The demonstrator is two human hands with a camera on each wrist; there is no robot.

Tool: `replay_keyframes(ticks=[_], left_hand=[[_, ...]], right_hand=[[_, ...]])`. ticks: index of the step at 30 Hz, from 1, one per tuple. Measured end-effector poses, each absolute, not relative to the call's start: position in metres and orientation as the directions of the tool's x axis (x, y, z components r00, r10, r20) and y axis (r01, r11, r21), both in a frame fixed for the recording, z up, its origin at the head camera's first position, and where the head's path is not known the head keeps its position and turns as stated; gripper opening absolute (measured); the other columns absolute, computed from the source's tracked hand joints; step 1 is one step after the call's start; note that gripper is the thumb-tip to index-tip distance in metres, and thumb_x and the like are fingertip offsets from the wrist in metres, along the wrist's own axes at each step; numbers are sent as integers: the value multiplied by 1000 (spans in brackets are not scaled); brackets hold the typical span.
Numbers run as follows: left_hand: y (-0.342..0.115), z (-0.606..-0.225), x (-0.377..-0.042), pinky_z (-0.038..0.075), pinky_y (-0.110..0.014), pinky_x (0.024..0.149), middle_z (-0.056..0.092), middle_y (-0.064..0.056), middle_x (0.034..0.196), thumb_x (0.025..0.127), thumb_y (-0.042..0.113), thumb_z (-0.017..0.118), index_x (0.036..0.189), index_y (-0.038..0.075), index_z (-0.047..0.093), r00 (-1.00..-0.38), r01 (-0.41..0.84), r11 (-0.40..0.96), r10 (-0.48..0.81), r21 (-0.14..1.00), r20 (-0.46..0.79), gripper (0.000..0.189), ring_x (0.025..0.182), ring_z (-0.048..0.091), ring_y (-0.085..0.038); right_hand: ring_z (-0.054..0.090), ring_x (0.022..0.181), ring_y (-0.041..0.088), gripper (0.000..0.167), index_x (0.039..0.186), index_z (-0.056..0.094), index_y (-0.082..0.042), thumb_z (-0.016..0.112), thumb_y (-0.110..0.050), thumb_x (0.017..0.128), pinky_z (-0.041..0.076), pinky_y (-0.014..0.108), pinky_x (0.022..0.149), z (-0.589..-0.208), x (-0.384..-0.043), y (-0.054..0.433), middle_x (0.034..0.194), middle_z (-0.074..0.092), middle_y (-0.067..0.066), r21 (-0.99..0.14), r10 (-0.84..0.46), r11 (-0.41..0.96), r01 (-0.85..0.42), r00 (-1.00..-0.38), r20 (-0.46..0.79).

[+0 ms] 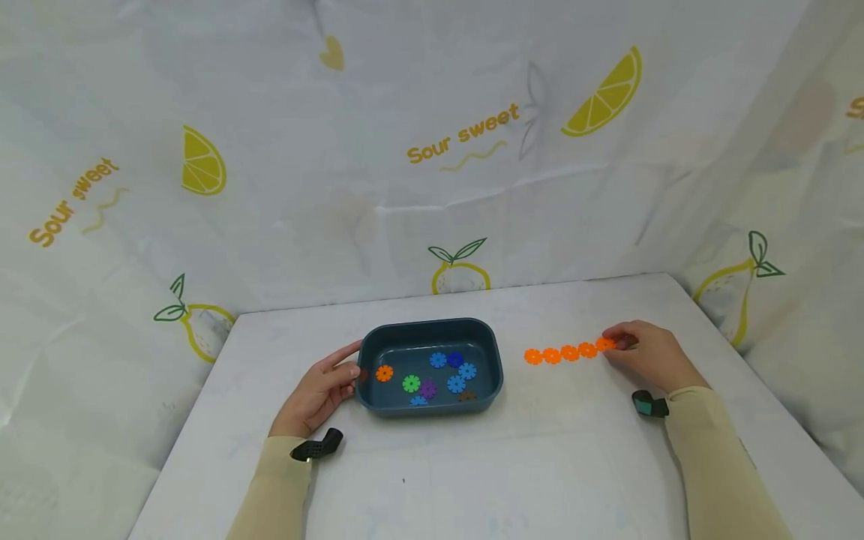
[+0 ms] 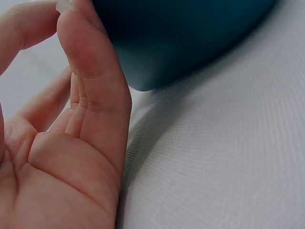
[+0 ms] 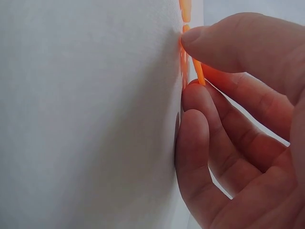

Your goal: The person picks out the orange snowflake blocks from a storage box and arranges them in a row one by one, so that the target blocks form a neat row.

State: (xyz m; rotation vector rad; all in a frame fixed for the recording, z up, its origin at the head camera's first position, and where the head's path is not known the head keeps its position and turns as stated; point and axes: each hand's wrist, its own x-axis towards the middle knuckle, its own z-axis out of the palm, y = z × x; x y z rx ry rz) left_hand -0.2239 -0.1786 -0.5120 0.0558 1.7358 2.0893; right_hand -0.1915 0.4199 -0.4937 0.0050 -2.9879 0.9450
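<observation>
My left hand holds the left end of a dark blue-grey plastic tub, its thumb and fingers at the side wall. In the left wrist view the tub's rounded underside shows beyond the fingers. Inside lie several notched plastic discs, among them an orange disc, a green disc and a purple disc. To the right, my right hand pinches an orange notched disc between thumb and fingers, at the right end of a row of orange discs. In the right wrist view that disc tilts off the tabletop.
All this stands on a white-covered table. A white cloth printed with lemons hangs behind it and along the sides. Each wrist carries a dark strapped device, such as the left one.
</observation>
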Motion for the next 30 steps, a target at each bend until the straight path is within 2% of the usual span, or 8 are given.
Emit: replay_keyframes(ticks=[11, 16, 22, 26, 28, 30], left_hand=[[-187, -507, -220, 55, -18, 74, 73, 3, 99, 107, 10, 66, 166, 16, 42, -918, -286, -146, 327, 947, -226, 64, 80, 61, -7], [-188, -507, -219, 54, -18, 74, 71, 3, 95, 106, 10, 68, 164, 15, 45, -926, -275, -144, 305, 951, -221, 63, 79, 59, -9], [-183, -513, -222, 54, -18, 74, 71, 4, 95, 106, 10, 67, 165, 14, 44, -918, -266, -137, 339, 954, -207, 64, 80, 59, -9], [-180, -515, -223, 54, -19, 75, 72, 4, 97, 106, 10, 67, 165, 14, 44, -918, -254, -131, 343, 958, -197, 63, 82, 59, -9], [-179, -514, -223, 54, -20, 74, 72, 4, 97, 106, 10, 68, 164, 15, 45, -922, -249, -126, 335, 960, -195, 63, 82, 59, -9], [-177, -514, -224, 54, -21, 74, 73, 3, 97, 105, 11, 69, 164, 15, 46, -923, -244, -118, 331, 963, -194, 63, 82, 60, -9]], right_hand=[[69, 106, 30, 38, 127, 75, -6, 81, -28, 96, 54, 36, 87, -483, -195, 410, 119, 75, 16, -581, -15, 814, -22, -1000, 16], [68, 110, 32, 43, 131, 74, -8, 79, -36, 99, 54, 34, 84, -478, -196, 409, 122, 75, 16, -585, -34, 810, -39, -999, 19], [72, 114, 33, 50, 138, 71, -11, 76, -45, 102, 57, 27, 85, -460, -193, 386, 125, 76, 12, -646, -91, 755, -112, -994, 66], [72, 113, 29, 44, 136, 71, -12, 77, -40, 101, 62, 38, 95, -439, -208, 346, 126, 76, 10, -658, -175, 729, -188, -981, 87], [71, 112, 26, 39, 133, 73, -14, 78, -34, 101, 61, 47, 100, -428, -218, 322, 124, 76, 9, -661, -225, 714, -230, -970, 94], [71, 109, 23, 34, 130, 75, -14, 79, -30, 100, 60, 50, 103, -420, -228, 299, 121, 77, 7, -662, -285, 695, -282, -953, 106]])
